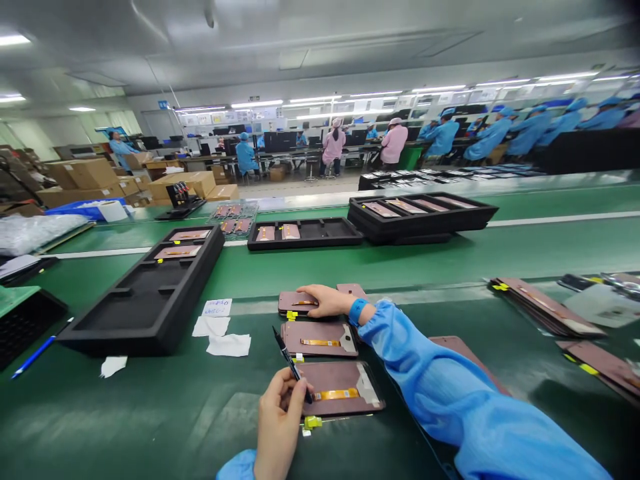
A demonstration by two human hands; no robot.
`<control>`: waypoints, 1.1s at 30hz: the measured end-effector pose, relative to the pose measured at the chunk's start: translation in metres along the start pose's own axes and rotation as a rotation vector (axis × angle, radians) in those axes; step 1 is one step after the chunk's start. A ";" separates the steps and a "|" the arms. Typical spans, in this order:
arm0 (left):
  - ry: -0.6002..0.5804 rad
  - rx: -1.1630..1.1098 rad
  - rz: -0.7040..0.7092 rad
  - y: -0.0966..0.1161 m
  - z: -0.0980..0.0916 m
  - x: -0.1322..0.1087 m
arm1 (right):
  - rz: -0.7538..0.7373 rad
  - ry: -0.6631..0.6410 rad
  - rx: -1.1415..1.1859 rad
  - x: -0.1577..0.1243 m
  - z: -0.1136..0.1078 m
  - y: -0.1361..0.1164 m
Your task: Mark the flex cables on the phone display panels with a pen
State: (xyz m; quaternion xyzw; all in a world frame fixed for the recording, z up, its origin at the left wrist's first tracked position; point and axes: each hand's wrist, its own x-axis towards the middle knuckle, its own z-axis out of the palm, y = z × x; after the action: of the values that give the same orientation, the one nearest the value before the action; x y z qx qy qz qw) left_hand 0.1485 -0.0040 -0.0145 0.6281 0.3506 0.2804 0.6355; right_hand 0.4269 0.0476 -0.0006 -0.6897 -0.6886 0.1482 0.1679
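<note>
In the head view my left hand [281, 417] is closed round a black pen [286, 350], its upper end tilted to the left. The hand is at the left edge of the nearest phone screen panel [335, 377], which lies back side up with an orange flex cable [337, 395]. Behind it lies a second stack of panels [320, 339]. My right hand [327, 301] reaches across to the farthest stack of phone screens [290, 301], its fingers and thumb gripping the top panel. Yellow tabs [313, 422] stick out along the stacks' near edges.
A black foam tray [143, 333] with two panels stands left, another tray [305, 243] behind, and stacked trays [423, 230] back right. Paper scraps [229, 345] and a blue pen [35, 357] lie left. More panel stacks [545, 310] lie right. Co-workers [395, 142] sit at distant benches.
</note>
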 end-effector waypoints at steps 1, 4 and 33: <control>0.001 -0.002 -0.002 0.000 0.000 0.000 | -0.009 0.009 -0.007 -0.001 -0.001 -0.001; 0.002 -0.019 -0.017 0.003 0.000 0.000 | -0.037 0.106 -0.029 -0.010 -0.007 -0.012; 1.400 -0.167 -0.913 -0.180 -0.171 -0.338 | -0.904 0.060 -0.097 -0.144 0.130 -0.155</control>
State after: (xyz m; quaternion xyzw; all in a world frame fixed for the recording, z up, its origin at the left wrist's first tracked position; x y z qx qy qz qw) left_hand -0.2048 -0.1802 -0.1564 0.0563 0.8617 0.3461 0.3667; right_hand 0.2300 -0.0935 -0.0535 -0.3311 -0.9214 0.0077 0.2033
